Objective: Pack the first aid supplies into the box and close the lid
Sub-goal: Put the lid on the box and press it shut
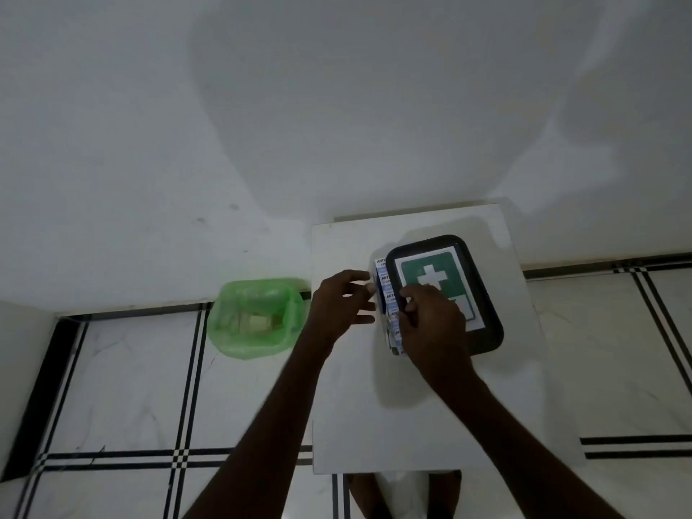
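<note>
A dark box lid (483, 294) with a green label and white cross lies over the first aid box on a white table (412, 406). White and blue antiseptic packets (385, 290) stick out from under the lid's left edge. My right hand (430, 324) rests on the lid's near left part, fingers curled at its left rim. My left hand (340, 301) hovers just left of the packets, fingers spread, fingertips touching or nearly touching them. The box body is hidden under the lid and my hand.
A bin lined with a green plastic bag (254, 316) stands on the tiled floor left of the table, against the white wall. My legs (404, 496) show below the table's near edge.
</note>
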Motion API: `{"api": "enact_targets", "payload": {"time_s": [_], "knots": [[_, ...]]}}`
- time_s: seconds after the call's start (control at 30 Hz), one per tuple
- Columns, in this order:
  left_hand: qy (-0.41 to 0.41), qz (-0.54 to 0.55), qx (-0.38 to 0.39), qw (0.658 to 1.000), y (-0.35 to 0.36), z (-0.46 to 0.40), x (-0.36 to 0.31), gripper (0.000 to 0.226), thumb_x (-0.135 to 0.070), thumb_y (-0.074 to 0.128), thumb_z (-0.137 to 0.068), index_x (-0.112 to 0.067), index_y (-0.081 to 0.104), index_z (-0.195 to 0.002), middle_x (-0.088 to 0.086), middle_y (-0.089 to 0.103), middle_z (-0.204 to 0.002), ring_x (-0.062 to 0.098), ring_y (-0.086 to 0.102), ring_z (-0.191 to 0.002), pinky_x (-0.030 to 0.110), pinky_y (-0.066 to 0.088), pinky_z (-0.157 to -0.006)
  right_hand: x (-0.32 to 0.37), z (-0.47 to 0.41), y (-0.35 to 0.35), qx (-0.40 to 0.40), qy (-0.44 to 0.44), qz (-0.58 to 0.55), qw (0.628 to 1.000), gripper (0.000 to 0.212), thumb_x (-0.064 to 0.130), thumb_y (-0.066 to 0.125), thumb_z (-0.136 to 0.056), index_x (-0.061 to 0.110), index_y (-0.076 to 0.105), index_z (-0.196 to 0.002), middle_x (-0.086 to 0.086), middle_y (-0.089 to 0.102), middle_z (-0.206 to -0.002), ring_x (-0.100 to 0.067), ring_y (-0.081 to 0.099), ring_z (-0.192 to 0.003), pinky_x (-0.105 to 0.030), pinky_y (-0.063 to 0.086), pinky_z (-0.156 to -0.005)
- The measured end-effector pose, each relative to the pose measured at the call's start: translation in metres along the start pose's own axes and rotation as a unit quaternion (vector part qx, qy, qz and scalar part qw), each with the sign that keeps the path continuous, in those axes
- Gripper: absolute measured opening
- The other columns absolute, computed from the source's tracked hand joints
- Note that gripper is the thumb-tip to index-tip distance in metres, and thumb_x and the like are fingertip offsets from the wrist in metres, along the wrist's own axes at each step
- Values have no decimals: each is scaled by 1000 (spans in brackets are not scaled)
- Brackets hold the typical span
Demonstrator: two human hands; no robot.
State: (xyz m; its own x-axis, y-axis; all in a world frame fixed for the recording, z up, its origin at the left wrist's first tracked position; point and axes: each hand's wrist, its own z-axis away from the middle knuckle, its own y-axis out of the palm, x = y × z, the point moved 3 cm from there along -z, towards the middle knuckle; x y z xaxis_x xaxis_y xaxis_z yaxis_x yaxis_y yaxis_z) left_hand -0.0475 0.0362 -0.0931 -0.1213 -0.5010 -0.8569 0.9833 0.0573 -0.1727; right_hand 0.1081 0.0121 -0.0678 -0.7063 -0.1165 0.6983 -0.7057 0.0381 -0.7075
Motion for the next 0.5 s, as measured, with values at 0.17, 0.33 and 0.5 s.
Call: {"api": "enact_targets", "payload": {"time_s": [0.17,0.33,0.5], "knots": [[30,-52,-26,998,11,7,4,49,-22,75,-85,-10,58,-128,13,71,-106,27,74,-86,46,64,-67,-29,-18,-52,-106,64,48,991,23,17,60,-91,4,63,-110,-16,70,-104,-28,69,-90,-28,53,-72],[71,-82,-94,990,19,20,14,50,-27,78,-82,-17,63,-128,8,69,-105,22,72,-83,44,62,-73,-70,-27,-59,-1,157,100,983,29,11,60,-90,4,67,-117,-21,70,-112,-37,65,-101,-35,48,-87],[165,-168,-171,957,28,35,12,38,-27,73,-87,-21,68,-123,1,63,-98,11,65,-78,25,55,-71,-75,-27,-50,-18,122,112,986,21,10,63,-88,5,73,-106,-19,75,-98,-35,69,-89,-26,42,-79]]}}
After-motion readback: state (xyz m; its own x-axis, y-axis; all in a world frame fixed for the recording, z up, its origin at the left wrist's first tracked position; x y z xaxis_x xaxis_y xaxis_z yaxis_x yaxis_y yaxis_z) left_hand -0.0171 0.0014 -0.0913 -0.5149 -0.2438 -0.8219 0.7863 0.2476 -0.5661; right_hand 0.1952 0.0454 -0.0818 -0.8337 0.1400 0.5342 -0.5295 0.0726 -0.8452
